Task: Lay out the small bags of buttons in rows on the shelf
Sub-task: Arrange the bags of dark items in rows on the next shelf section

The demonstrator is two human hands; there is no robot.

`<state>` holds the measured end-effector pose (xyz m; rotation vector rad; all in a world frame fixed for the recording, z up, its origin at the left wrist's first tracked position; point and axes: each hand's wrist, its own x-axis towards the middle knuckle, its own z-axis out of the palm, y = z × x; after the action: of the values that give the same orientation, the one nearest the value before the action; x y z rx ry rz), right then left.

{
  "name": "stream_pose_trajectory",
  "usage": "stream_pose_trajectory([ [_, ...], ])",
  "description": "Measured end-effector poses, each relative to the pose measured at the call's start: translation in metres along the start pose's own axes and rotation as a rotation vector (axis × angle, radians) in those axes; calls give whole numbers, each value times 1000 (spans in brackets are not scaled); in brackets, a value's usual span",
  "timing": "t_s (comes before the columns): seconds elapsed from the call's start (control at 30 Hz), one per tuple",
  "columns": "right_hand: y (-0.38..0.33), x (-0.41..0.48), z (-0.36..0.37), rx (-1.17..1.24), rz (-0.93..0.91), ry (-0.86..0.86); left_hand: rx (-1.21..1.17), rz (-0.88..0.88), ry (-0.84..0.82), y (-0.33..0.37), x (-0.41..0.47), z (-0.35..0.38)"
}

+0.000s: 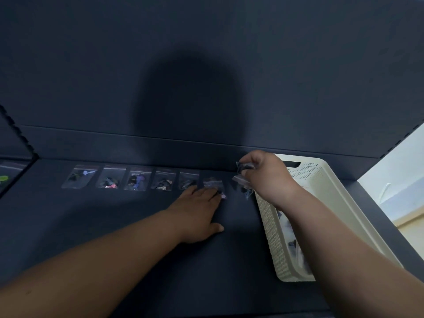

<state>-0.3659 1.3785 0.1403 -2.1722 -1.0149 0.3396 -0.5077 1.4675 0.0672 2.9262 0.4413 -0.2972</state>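
shelf [114, 226] of dark board, seen from above, most of its surface bare of stock. white perforated basket [321, 180] standing on the shelf at the right end, serving as the supply. left hand [197, 214] lying flat on the board with fingers straight, their tips pressing the sixth bag [213, 182] down at the right end of the line; nothing is clasped in it. right hand [266, 177] raised just beside that spot and in front of the basket's far corner, fingers curled round a small clutch of bags [243, 180], the exact number too blurred to count. row of bags [137, 180] along the back of the shelf: five lie flat, side by side and evenly spaced, to the left of the sixth. further bags in the basket [290, 232] show dimly through its open top. judged progress: early, with one row partly laid, room for a few more before it meets the basket, the held clutch and the basket's contents not yet set out, and no second row begun.
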Motion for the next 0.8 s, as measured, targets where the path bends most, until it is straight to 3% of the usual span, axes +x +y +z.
stream_pose_trajectory([
  [0.33,5,6,2,1,-5,-29,-11,23,5,-18,9,-1],
  [0.53,-1,5,7,36,-16,-27,-87,-3,197,-22,-5,-4],
  [0.6,-10,4,13,70,-27,-50,-328,-100,351,-25,-9,-8],
  [0.67,-22,2,21,160,-18,-93,-749,-248,439,-27,-14,-19],
  [0.73,-36,-2,33,294,12,-162,-1256,-331,394,-27,-25,-33],
  [0.8,-48,-5,46,437,48,-262,-1476,-355,332,-29,-38,-42],
])
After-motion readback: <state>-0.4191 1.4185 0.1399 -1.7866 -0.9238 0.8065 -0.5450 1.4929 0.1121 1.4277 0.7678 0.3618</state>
